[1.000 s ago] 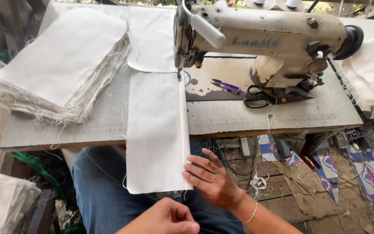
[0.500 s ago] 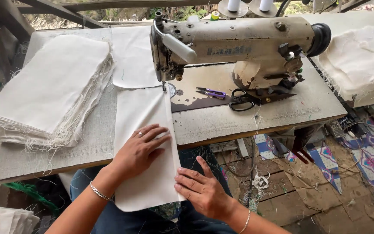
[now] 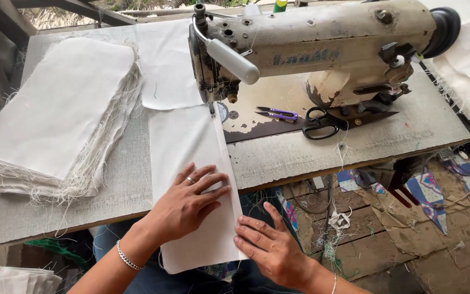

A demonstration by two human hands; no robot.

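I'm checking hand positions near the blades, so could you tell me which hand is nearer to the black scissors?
The right hand. It rests on the cloth's lower right edge, below-left of the scissors. The left hand lies flat on the cloth, farther left.

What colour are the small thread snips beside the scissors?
Purple handles on the thread snips, seen in the head view, left of the black scissors.
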